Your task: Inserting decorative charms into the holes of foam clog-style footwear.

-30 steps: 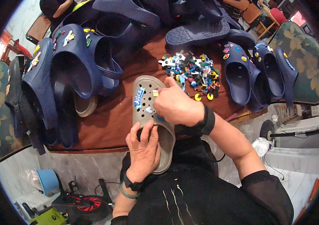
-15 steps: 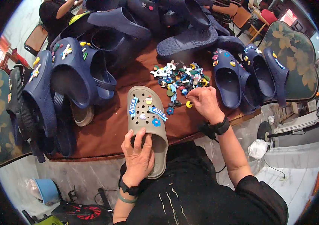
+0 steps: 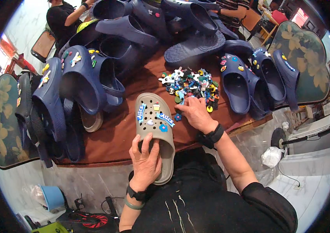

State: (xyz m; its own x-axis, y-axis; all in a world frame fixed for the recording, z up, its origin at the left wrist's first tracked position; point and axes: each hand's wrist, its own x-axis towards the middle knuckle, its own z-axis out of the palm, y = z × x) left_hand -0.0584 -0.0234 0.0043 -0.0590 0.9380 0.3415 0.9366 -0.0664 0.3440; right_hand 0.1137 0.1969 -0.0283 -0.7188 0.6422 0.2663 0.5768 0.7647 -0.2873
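My left hand [image 3: 145, 161] is closed on a beige clog [image 3: 149, 101], its fingers at the foot opening. The clog points away from me over the table's near edge. Its holed top bears two blue-and-white name charms [image 3: 166, 118], a cupcake charm [image 3: 156, 106], a white charm [image 3: 150, 122] and a blue flower charm [image 3: 163, 127]. Right of the clog, my right hand [image 3: 198, 115] reaches to the near side of a pile of small colourful shoe charms [image 3: 196, 83]. Its fingers are bent together; whatever they pinch is hidden. A loose blue flower charm [image 3: 178, 117] lies beside them.
Dark blue clogs crowd the left [image 3: 80, 77], the back [image 3: 126, 29] and the right [image 3: 235, 79] of the brown-covered table [image 3: 110, 143]. Flowered chair backs [image 3: 301, 64] stand at the sides. Another person [image 3: 61, 19] is at the far left; a striped sleeve [image 3: 233, 4] shows behind.
My right hand has moved left and slightly toward me along the pile's near side, closer to the clog. My left hand keeps its grip on the clog. The view has shifted slightly.
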